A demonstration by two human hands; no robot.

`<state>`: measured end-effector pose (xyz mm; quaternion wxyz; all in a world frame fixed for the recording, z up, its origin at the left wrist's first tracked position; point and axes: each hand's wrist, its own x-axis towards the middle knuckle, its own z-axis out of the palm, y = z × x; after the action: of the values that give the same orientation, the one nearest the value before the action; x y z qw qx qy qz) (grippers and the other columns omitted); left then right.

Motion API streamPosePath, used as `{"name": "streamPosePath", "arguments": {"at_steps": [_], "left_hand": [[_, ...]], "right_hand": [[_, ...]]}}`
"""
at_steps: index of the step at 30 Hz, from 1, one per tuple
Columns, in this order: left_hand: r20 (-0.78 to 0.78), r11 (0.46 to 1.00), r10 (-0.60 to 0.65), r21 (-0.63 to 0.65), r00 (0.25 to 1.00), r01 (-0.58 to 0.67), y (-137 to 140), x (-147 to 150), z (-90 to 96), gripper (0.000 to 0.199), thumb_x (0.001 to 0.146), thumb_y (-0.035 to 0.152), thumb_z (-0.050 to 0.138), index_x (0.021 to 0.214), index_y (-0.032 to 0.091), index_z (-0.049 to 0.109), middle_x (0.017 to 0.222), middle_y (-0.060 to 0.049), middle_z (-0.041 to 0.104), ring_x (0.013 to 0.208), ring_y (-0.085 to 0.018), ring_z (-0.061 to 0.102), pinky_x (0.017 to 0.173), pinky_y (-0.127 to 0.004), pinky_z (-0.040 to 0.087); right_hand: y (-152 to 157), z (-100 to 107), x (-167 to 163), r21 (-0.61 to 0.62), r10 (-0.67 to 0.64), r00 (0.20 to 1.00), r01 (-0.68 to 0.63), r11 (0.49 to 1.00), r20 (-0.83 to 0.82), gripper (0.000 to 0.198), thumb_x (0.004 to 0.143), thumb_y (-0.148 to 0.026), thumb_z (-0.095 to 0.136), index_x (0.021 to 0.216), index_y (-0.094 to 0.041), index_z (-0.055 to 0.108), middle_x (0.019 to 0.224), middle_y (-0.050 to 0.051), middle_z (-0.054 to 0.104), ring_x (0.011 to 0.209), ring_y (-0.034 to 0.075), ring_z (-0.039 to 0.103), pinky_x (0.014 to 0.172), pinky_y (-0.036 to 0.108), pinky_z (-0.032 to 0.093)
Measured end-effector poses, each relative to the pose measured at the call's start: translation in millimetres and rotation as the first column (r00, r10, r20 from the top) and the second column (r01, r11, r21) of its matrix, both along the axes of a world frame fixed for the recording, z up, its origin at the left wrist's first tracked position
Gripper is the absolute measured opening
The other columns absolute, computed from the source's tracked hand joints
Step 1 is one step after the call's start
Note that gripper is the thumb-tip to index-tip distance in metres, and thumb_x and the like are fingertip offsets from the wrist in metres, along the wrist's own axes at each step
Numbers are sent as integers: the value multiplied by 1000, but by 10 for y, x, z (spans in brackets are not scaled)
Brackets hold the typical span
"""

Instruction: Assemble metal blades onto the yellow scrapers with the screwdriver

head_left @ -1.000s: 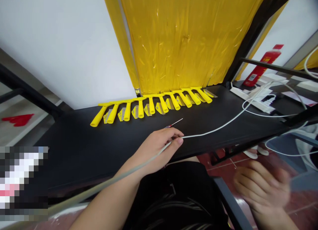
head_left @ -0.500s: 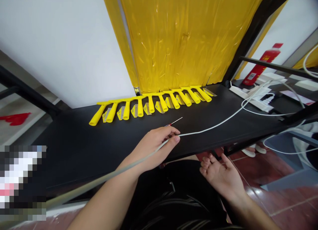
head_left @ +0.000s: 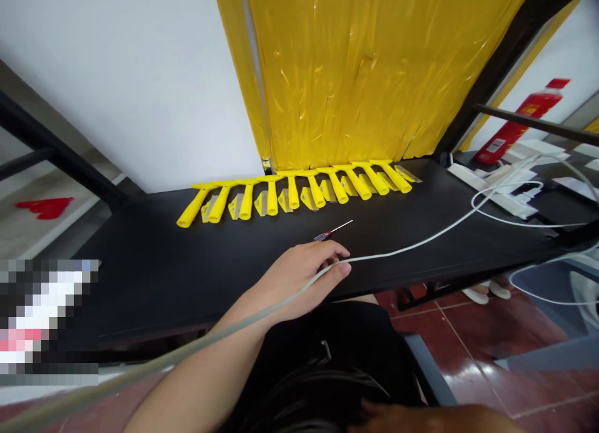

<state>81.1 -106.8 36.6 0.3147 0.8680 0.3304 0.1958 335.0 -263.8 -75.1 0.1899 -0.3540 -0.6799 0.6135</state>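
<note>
My left hand (head_left: 309, 274) rests at the front edge of the black shelf (head_left: 154, 277), its fingers loosely curled and the thumb apart from them. Nothing shows in its grip; a white cable (head_left: 412, 244) passes across it in the picture. Just beyond the knuckles lies a small screwdriver (head_left: 324, 236) with a dark red handle and thin shaft. Further back, several yellow scrapers (head_left: 269, 199) stand side by side in a row, with metal blades and yellow holders between their handles. My right hand (head_left: 397, 418) is a dark, blurred shape at the bottom edge, fingers not made out.
Behind the scrapers are a white panel (head_left: 140, 77) and yellow plastic sheeting (head_left: 365, 77). On the right stand a red bottle (head_left: 519, 124) and a white power strip (head_left: 491, 193) with cables. Black frame posts (head_left: 60, 152) flank the shelf. A grey stool (head_left: 552, 355) is on the floor.
My right hand has dropped from beside the shelf edge, palm up, to the bottom of the picture. The view has shifted slightly; my left hand stays by the screwdriver.
</note>
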Motion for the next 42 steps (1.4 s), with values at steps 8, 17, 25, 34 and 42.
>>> {"name": "streamPosePath", "arguments": {"at_steps": [8,17,25,34,42], "left_hand": [[21,1000,6,-11,1000,-5,27,-29,-26,30,106,40,54,123,22,70,110,-5,76,95,-19,71,86,-33,56],[-19,999,20,37,1000,-19,-27,-176,-91,34,103,39,60,133,25,66,117,-5,75,99,-19,71,90,-34,57],[16,993,107,-57,994,-106,-359,-677,-30,18,103,29,61,118,26,70,113,-4,75,99,-17,71,91,-30,57],[208,924,349,-241,914,-298,-695,-1082,-479,14,95,33,71,91,21,67,58,7,41,51,-8,41,50,-18,39],[262,986,103,-151,960,-65,-605,-474,-102,67,94,20,69,155,38,47,114,-4,71,78,-13,69,67,-22,59]], "right_hand": [[169,-705,-88,195,-288,771,214,957,569,73,103,-60,55,165,-22,43,173,16,29,163,37,20,132,62,15],[404,-1469,262,266,-218,804,77,961,553,37,104,-54,55,129,-39,77,177,-2,24,165,37,6,131,64,4],[668,-1950,690,342,-577,578,471,813,576,46,97,-33,49,134,-12,66,134,24,69,131,37,64,118,50,43],[409,-1068,147,190,-377,802,326,926,462,28,98,-39,57,115,-22,71,111,9,75,103,27,71,97,40,54],[636,169,-771,375,151,984,-103,921,-100,20,101,-37,65,106,-21,76,101,4,79,95,18,72,89,27,55]]}}
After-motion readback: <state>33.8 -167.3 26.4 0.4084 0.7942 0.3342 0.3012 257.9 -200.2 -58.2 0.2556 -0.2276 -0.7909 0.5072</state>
